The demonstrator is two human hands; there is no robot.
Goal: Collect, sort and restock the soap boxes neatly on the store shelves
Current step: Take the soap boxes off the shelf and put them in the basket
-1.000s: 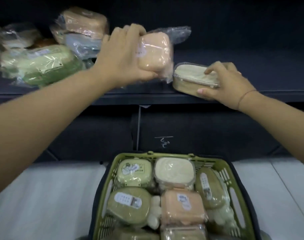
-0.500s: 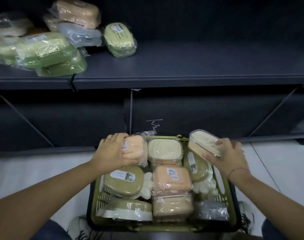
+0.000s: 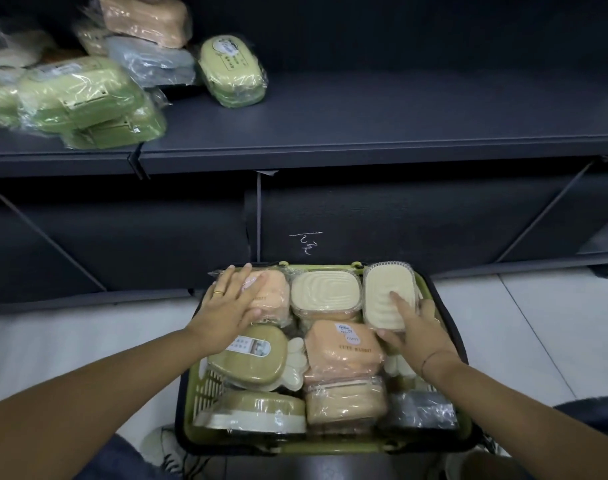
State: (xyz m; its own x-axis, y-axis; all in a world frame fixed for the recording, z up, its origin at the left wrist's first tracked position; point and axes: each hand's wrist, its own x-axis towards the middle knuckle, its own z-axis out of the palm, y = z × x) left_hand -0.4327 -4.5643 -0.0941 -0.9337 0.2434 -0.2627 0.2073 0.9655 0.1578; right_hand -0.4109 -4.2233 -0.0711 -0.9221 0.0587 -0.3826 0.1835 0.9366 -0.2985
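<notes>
Through the head camera I saw both arms reaching down into the green basket [image 3: 207, 382], which stood on the pale tiled floor [image 3: 53, 348] in front of the dark shelf [image 3: 364, 116].

The left grip [image 3: 231, 304] lay flat, fingers straight and together, pressing on the wrapped peach soap box [image 3: 273, 296] in the basket's far left corner. It curled around nothing. A gold ring [image 3: 218, 292] showed on one finger.

The right grip [image 3: 413, 327] pinched the cream soap box [image 3: 389, 289] at the far right corner. The index finger lay across the ribbed lid, the thumb sat at the near edge and the other fingers wrapped the right side. The box was tilted, its far end over the basket rim. A thin bracelet [image 3: 434, 356] circled that wrist.

Between the two held boxes sat a second cream box [image 3: 325, 292], touching both. Nearer to me the basket was packed with an olive box [image 3: 250, 362], a peach box marked CUTE RABBIT [image 3: 344, 348], a tan box [image 3: 345, 400] and a grey wrapped pack [image 3: 420, 410].

On the shelf, well apart from the grips, a loose pile of wrapped soap boxes occupied the left end. It held large green ones [image 3: 77, 95], a grey-blue one [image 3: 153, 64] with a peach one [image 3: 146, 19] on top, and a light green box [image 3: 231, 71] leaning at the pile's right edge.
</notes>
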